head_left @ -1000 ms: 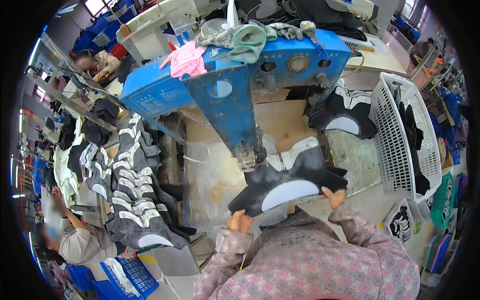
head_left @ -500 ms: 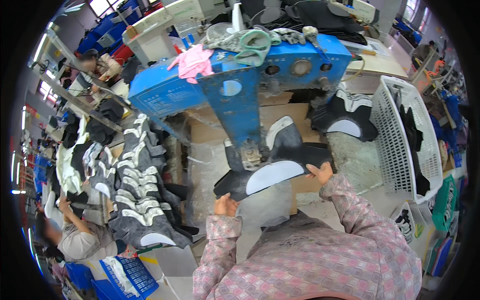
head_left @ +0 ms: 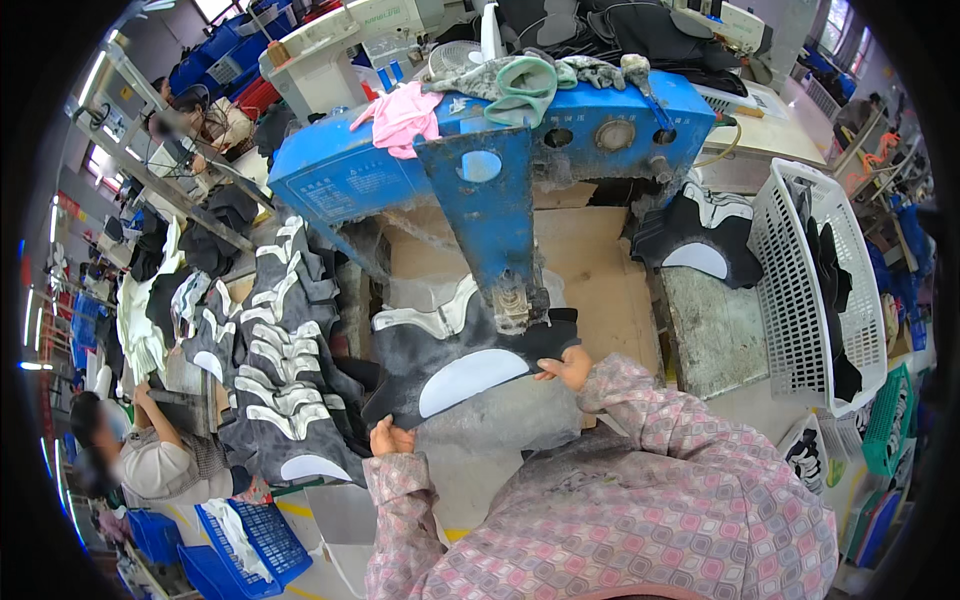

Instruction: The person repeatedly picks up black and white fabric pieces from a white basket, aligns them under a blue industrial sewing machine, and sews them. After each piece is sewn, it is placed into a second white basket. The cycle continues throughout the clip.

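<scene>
Both hands grip a dark cut piece (head_left: pixel 400 352), which spreads beneath the metal head (head_left: pixel 512 308) of a blue machine arm (head_left: pixel 480 225). The left hand (head_left: pixel 391 438) holds its near left corner, fingers curled in; the right hand (head_left: pixel 567 367) pinches its near right edge between thumb and fingers. The piece carries a white half-moon patch (head_left: pixel 473 381) along the near side and a pale shaped trim (head_left: pixel 432 315) on the far left. A cloudy translucent sheet (head_left: pixel 500 428) shows below its near edge. To the left, similar pieces lie overlapped in a long row (head_left: pixel 290 395). To the right, a single matching piece (head_left: pixel 680 225) rests at the far end of a scuffed grey bench (head_left: pixel 710 350), near a white perforated basket (head_left: pixel 795 300) with dark material inside. Atop the machine lie a pink cloth (head_left: pixel 402 115) and a grey-green glove (head_left: pixel 525 88).
</scene>
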Demonstrator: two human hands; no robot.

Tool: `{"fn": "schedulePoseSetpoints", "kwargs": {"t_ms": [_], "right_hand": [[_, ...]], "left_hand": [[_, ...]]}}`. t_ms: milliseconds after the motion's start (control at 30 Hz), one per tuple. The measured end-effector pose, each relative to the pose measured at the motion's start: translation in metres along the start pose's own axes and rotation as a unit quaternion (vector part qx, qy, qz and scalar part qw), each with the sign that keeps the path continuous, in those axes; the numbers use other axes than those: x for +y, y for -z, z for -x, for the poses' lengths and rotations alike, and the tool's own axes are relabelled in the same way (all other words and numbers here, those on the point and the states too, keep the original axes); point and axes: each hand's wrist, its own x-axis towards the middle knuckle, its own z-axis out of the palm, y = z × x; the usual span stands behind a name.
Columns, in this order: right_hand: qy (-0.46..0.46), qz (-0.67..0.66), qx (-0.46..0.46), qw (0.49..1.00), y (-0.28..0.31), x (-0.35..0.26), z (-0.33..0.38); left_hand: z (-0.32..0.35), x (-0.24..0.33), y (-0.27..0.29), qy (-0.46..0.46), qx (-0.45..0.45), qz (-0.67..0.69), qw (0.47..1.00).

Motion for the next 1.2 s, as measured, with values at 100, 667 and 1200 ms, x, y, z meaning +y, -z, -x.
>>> {"fn": "schedulePoseSetpoints", "kwargs": {"t_ms": [100, 667, 1200], "right_hand": [[0.068, -0.036, -0.031, 0.997, 0.029, -0.019, 0.020], [0.136, -0.051, 0.169, 0.975, -0.010, -0.032, 0.107], [0.195, 0.146, 0.415, 0.877, 0.010, -0.035, 0.250]], "left_hand": [[-0.021, -0.022, -0.025, -0.033, -0.055, 0.008, 0.998], [-0.002, -0.130, -0.062, 0.102, -0.291, 0.221, 0.925], [0.073, -0.184, -0.140, 0.230, -0.382, 0.105, 0.889]]}}
